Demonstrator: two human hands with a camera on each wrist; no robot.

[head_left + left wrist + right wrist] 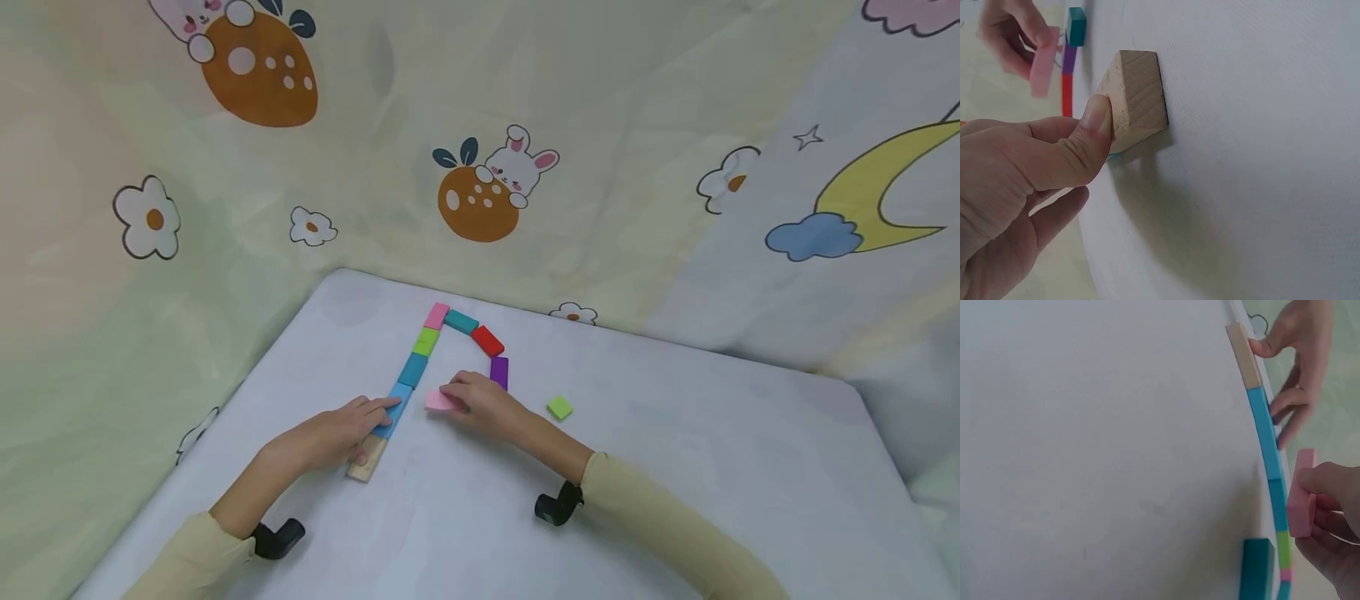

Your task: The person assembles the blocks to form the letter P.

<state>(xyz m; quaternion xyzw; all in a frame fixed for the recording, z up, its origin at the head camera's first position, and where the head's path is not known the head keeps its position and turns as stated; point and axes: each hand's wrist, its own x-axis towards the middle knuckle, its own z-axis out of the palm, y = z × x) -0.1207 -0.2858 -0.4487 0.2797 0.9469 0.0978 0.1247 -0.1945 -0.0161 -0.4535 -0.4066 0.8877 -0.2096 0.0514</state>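
My right hand (486,406) pinches a pink block (437,401) between thumb and fingers, lifted off the table to the right of a row of blocks. The left hand (341,429) rests along the near end of that row. Its thumb presses the side of the wooden block (1141,94), while its fingers touch the long light blue block (1264,431). Farther along the row lie a teal block (413,370), a lime block (426,342) and a pink block (437,316). From there a second teal block (461,322), a red block (488,340) and a purple block (499,372) curve back.
A loose lime block (559,407) lies right of the right hand on the white table (712,467). Past the purple block stands another teal block (1076,26), hidden in the head view. A printed cloth (615,167) hangs behind the table.
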